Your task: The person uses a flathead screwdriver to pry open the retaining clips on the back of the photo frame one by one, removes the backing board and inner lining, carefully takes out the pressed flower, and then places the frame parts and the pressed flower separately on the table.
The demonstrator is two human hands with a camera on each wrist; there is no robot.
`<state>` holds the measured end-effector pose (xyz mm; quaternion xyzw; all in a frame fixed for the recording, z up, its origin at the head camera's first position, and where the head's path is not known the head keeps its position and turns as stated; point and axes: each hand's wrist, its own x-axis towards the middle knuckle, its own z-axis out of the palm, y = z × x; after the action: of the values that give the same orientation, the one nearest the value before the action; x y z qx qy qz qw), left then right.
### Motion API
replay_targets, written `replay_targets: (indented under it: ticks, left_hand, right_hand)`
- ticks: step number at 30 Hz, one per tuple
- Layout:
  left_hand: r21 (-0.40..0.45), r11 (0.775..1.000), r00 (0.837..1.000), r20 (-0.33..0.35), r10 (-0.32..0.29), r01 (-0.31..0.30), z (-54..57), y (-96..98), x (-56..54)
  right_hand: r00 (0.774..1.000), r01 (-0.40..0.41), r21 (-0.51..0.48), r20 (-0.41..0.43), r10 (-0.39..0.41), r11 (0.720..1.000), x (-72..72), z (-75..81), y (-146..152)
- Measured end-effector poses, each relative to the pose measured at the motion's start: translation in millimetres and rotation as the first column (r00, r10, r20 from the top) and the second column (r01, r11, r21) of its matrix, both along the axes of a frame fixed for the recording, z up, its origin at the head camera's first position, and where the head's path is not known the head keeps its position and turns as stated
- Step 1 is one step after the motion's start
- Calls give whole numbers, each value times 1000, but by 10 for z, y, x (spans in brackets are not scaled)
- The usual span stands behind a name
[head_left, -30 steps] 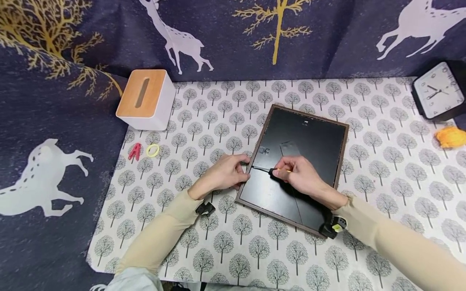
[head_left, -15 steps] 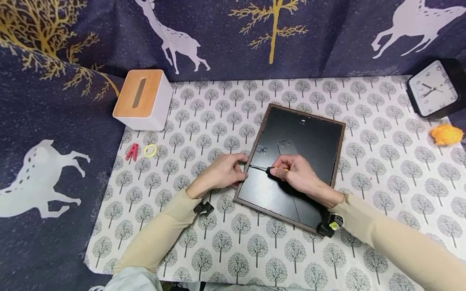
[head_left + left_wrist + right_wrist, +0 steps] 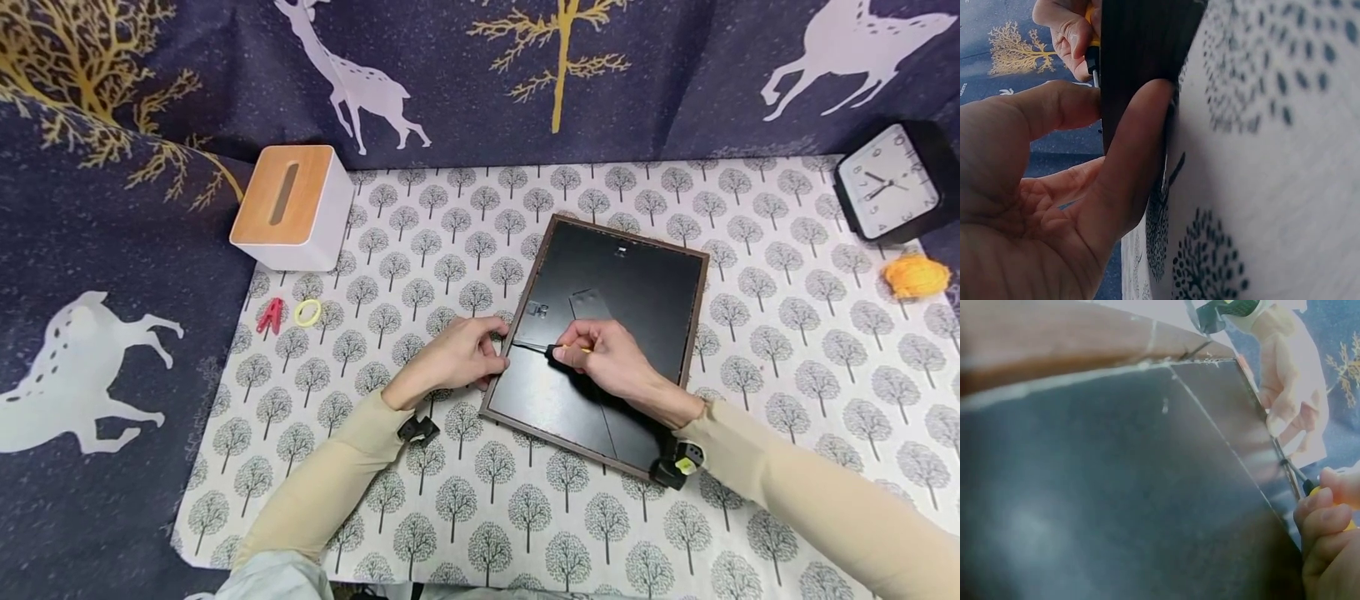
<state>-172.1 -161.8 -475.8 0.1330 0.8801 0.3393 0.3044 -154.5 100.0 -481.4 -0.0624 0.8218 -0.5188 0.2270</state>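
Note:
A picture frame with a dark brown wooden rim lies tilted on the cloth, black backing board upward. My left hand grips its left rim; the left wrist view shows thumb and finger on either side of the frame edge. In my right hand is a screwdriver with a black and yellow handle, held low over the board. Its tip meets the inner edge of the left rim, close by my left fingers, also seen in the right wrist view at the screwdriver's shaft. A metal hanger sits just above.
At the back left stands a white tissue box with a wooden lid. A red clip and a yellow ring lie before it. On the right are a black square clock and an orange bundle.
The head view has shifted slightly, so everything sits a little further left. Both hands keep their places on the frame and screwdriver.

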Motion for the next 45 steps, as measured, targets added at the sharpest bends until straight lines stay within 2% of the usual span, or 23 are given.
replay_targets:
  ticks: [10,17,22,26,33,35,45]
  left_hand:
    - [11,1000,1000,16,-1,1,8,12,1]
    - [6,1000,1000,-3,-1,1,-18,-18,10]
    - [29,1000,1000,2,8,-8,-21,-35,20]
    - [42,999,999,25,26,-27,-1,-12,15]
    - [83,995,996,71,48,-54,-22,-23,-12]
    - [81,995,996,76,45,-51,-14,-27,-22]
    - [56,998,1000,21,-9,8,-19,-35,-36]
  right_hand:
    - [999,22,39,-34,-21,999,5,5,-3]
    - [999,19,34,-37,-18,999,-1,-14,-48]
    - [998,10,89,-64,-5,996,-2,-9,-64]
    - [996,6,132,-87,5,991,-2,5,-36]
    - [995,6,123,-96,6,992,-1,-2,-23]
    - [994,10,123,-105,3,992,-1,-3,-32]
    - [993,25,131,-119,-9,991,7,-11,-63]
